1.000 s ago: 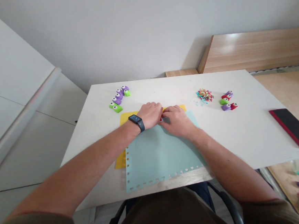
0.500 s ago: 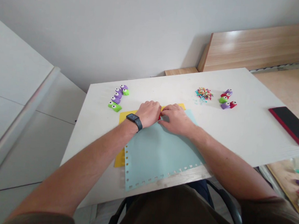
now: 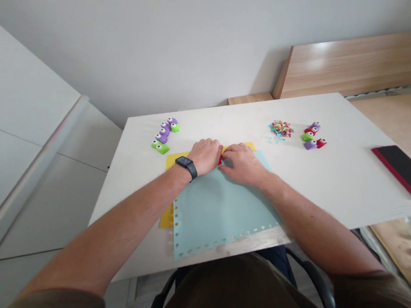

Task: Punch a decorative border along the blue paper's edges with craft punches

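Left hand [image 3: 205, 156] and right hand [image 3: 243, 164] are curling around a red piece [image 3: 220, 161].
It is showing by the blue sheet [image 3: 225, 212], between the near and far edges of the table [image 3: 335, 173]; whether they're pinching, I cannot tell.

A white table [image 3: 331, 183] is bearing yellow paper [image 3: 166, 218], overlapping blue paper [image 3: 222, 217], colourful scraps [image 3: 281, 128], two clusters of eyed pieces [image 3: 163, 139], and a black-and-red slab [image 3: 403, 169].
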`<state>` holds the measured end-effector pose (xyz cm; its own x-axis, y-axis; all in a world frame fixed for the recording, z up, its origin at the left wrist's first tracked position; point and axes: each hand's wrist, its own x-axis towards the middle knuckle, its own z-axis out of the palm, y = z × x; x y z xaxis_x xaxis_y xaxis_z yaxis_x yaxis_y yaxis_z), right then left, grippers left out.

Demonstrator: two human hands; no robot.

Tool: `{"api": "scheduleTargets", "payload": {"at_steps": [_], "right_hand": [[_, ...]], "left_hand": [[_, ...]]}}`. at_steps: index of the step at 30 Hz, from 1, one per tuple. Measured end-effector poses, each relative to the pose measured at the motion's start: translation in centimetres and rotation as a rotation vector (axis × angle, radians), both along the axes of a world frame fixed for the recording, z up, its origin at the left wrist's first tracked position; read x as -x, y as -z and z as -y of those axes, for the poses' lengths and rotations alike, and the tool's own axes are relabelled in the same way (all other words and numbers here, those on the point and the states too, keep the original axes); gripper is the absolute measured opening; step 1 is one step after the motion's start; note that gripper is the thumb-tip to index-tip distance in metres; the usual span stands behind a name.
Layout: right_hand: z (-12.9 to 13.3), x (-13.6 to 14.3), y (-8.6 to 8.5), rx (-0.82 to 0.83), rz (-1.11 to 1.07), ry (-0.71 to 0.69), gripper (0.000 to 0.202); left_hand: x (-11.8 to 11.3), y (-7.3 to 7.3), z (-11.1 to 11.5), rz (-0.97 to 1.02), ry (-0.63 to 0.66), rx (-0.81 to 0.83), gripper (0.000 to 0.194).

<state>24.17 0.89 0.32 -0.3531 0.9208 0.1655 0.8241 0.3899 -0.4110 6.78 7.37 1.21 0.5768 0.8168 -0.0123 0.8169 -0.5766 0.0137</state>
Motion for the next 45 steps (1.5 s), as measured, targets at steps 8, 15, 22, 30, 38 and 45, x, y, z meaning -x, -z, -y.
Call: {"api": "scheduleTargets", "payload": {"at_steps": [8, 15, 22, 30, 38, 45], "right_hand": [[0.1, 0.0, 0.0, -0.011, 0.020, 0.012, 0.028], [0.2, -0.1, -0.1, -0.006, 0.016, 0.010, 0.029], [0.3, -0.1, -0.1, -0.015, -0.001, 0.008, 0.028], [0.2, -0.3, 0.3, -0.026, -0.002, 0.009, 0.029], [0.3, -0.4, -0.1, -0.015, 0.011, 0.016, 0.027], [0.4, -0.4, 0.1, -0.030, -0.002, 0.019, 0.025]], "left_hand": [[0.5, 0.0, -0.4, 0.069, 0.059, 0.002, 0.044], [1.2, -0.4, -0.2, 0.330, 0.074, 0.058, 0.055], [2.9, -1.2, 0.5, 0.534, 0.080, 0.266, 0.041], [4.7, -0.6, 0.8, 0.517, 0.142, 0.288, 0.035], [4.5, -0.5, 1.0, 0.562, 0.141, 0.241, 0.031], [4.3, -0.5, 1.1, 0.610, 0.119, 0.208, 0.026]]}}
